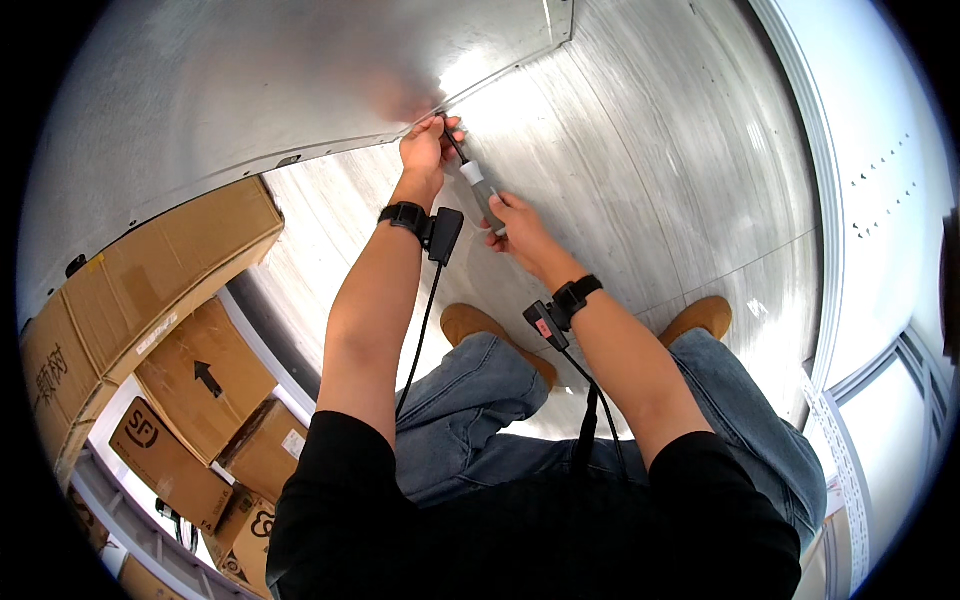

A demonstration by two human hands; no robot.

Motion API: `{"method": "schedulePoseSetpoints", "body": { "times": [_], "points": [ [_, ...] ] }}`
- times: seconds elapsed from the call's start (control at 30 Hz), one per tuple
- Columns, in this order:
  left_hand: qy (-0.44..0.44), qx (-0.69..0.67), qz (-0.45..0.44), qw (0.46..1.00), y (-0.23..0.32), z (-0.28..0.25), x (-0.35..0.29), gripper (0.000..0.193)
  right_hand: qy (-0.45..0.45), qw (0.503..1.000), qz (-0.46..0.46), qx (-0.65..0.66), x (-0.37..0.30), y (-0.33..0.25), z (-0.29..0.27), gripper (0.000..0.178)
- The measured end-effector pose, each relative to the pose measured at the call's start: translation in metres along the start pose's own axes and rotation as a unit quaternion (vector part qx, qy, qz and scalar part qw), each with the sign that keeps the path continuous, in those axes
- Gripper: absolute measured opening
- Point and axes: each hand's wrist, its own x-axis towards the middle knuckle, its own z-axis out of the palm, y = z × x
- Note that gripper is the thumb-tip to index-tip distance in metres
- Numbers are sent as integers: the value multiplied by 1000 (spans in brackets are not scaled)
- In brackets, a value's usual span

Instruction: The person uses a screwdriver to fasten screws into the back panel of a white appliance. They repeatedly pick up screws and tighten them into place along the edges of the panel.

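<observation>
My right hand (512,230) is wrapped round the grey handle of a screwdriver (482,192), whose white collar and dark shaft point up and to the left. At the shaft's far end, my left hand (428,143) pinches near the tip, right against the lower edge of a large metal panel (300,80). Its thumb and fingers are closed there; whether they hold the shaft or a small screw is too small to make out. The tip itself is partly hidden by the fingers.
Several cardboard boxes (205,365) stand at the left, one long carton (170,255) beside the panel. Pale wood-look flooring (650,160) spreads below and to the right. White metal framing (810,120) borders the right side. Cables (425,330) hang from the devices on both wrists.
</observation>
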Motion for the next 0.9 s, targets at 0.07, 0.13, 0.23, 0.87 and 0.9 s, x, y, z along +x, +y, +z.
{"method": "schedulePoseSetpoints", "body": {
  "times": [0.07,0.13,0.23,0.87,0.9],
  "points": [
    [-6,0,2,1000,1,-1,0,10,-11,1000,7,25,4,2,-1,36],
    [-22,9,3,1000,3,-3,0,9,-3,1000,5,23,10,5,0,37],
    [-4,26,5,1000,7,-1,-5,11,31,999,-12,-29,13,6,3,36],
    [109,20,36,993,5,7,7,10,0,999,-38,-36,5,-10,8,49],
    [100,14,41,994,6,6,9,9,-32,999,-15,7,8,-11,5,48]
  ]
}}
